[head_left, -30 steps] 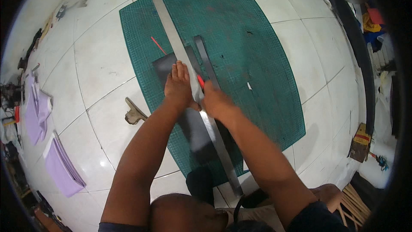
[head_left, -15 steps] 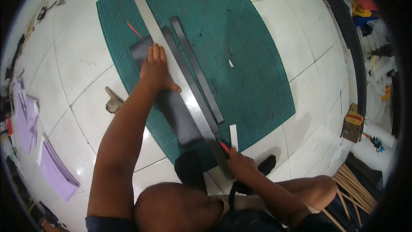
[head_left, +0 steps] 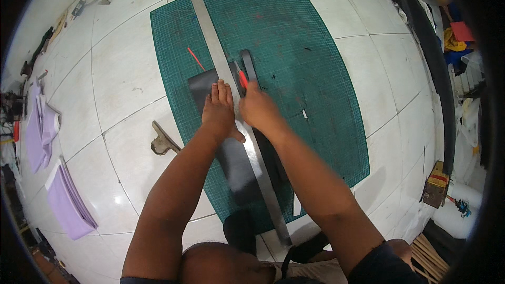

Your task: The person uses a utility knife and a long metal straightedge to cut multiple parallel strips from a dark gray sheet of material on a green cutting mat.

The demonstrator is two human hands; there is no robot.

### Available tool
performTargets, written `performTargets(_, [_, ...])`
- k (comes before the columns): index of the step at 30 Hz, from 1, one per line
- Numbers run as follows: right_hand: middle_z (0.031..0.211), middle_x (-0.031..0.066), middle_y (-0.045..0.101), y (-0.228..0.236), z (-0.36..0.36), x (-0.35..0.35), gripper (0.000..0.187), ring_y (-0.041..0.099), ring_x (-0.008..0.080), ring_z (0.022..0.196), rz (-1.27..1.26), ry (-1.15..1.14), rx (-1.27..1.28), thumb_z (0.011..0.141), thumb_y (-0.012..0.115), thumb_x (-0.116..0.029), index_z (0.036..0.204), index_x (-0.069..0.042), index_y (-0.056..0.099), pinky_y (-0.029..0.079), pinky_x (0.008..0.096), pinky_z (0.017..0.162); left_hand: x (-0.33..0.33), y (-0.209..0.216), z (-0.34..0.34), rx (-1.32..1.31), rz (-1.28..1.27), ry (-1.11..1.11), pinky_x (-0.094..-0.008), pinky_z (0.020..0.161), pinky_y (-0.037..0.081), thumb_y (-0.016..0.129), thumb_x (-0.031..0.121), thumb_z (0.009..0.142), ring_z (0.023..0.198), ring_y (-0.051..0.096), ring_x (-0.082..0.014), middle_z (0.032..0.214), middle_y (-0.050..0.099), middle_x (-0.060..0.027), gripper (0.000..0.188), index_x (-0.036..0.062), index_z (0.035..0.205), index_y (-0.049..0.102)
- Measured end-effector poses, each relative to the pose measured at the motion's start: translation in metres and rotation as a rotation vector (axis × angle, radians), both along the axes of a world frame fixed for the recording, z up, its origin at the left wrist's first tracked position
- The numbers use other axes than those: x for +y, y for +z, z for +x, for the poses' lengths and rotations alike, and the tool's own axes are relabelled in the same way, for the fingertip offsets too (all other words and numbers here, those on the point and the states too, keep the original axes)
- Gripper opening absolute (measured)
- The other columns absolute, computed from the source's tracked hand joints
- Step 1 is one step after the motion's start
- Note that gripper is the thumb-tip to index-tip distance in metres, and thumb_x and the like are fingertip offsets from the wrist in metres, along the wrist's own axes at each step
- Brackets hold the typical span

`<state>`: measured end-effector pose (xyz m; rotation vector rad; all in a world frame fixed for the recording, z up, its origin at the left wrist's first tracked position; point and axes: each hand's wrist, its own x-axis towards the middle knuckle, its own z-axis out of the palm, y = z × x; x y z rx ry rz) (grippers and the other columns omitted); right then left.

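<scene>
A long steel ruler [head_left: 209, 30] lies lengthwise over a dark sheet [head_left: 235, 165] on the green cutting mat [head_left: 294, 31]. My left hand [head_left: 220, 109] rests flat on them, fingers stretched towards the far end and thumb across the ruler. In my right hand [head_left: 261, 110] is a red utility knife [head_left: 242, 78], its blade pointing away by the ruler's right edge. A dark strip [head_left: 248, 63] lies right of the knife, its nearer part hidden by my right hand and forearm. Near that forearm shows part of a white flat bar [head_left: 296, 204].
A thin red stick [head_left: 196, 59] and a small white scrap [head_left: 304, 113] lie on the mat. Left of it, on the tiles, are a metal tool with a wide end [head_left: 163, 142] and folded lilac fabric [head_left: 68, 200]. A wooden block [head_left: 436, 184] and thin wooden sticks [head_left: 428, 255] are at the right.
My right hand has moved with the knife from the ruler's near end up along its right edge, now beside my left hand. My left hand still presses on the ruler. The view has shifted.
</scene>
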<state>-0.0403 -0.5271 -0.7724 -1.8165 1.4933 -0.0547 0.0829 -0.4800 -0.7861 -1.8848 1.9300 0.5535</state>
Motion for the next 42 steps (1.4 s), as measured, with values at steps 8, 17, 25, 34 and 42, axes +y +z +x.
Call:
performTargets(8, [0.117, 0.0306, 0.066, 0.010, 0.043, -0.023, 0.042, 0.065, 0.0455, 0.113, 0.035, 0.018, 0.100, 0.097, 0.058, -0.029, 0.120, 0.005, 0.049, 0.049, 0.0531, 0.099, 0.000, 0.009, 0.004, -0.003, 0.036, -0.011, -0.0469, 0.123, 0.022, 0.089, 0.072, 0.044, 0.154, 0.011, -0.0446, 0.164, 0.005, -0.0309, 0.159, -0.0040, 0.159, 0.009])
performTargets(17, [0.121, 0.0294, 0.065, 0.026, 0.044, -0.044, 0.046, 0.063, 0.0454, 0.116, 0.164, 0.163, 0.198, 0.095, 0.061, -0.024, 0.129, 0.003, 0.047, 0.050, 0.0521, 0.098, -0.001, 0.008, 0.000, -0.037, 0.064, -0.022, -0.0467, 0.124, 0.022, 0.089, 0.070, 0.049, 0.154, 0.009, -0.0435, 0.165, 0.002, -0.0313, 0.156, -0.0037, 0.159, 0.007])
performTargets(25, [0.118, 0.0302, 0.065, 0.027, -0.060, 0.074, 0.027, 0.064, 0.0476, 0.111, 0.238, 0.167, 0.254, 0.100, 0.044, -0.015, 0.123, 0.000, 0.046, 0.049, 0.0552, 0.095, -0.004, 0.016, -0.011, -0.020, 0.059, 0.037, -0.0458, 0.123, 0.028, 0.094, 0.064, 0.043, 0.155, 0.011, -0.0396, 0.166, 0.004, -0.0273, 0.161, -0.0084, 0.157, 0.005])
performTargets(34, [0.095, 0.0290, 0.069, 0.063, -0.184, 0.254, 0.029, 0.068, 0.0490, 0.093, 0.557, 0.134, 0.418, 0.096, 0.050, -0.018, 0.119, -0.002, 0.043, 0.052, 0.0572, 0.084, 0.004, 0.009, 0.001, 0.054, -0.032, 0.074, -0.0467, 0.122, 0.030, 0.096, 0.059, 0.037, 0.154, 0.013, -0.0408, 0.165, 0.009, -0.0272, 0.163, -0.0088, 0.156, 0.007])
performTargets(42, [0.093, 0.0287, 0.069, 0.114, -0.195, 0.240, 0.027, 0.069, 0.0467, 0.088, 0.408, -0.019, 0.179, 0.099, 0.054, -0.021, 0.114, -0.001, 0.043, 0.052, 0.0565, 0.078, 0.010, -0.002, 0.008, 0.044, -0.107, 0.006, -0.0467, 0.120, 0.032, 0.091, 0.069, 0.041, 0.152, 0.019, -0.0427, 0.161, 0.017, -0.0306, 0.159, -0.0124, 0.153, 0.014])
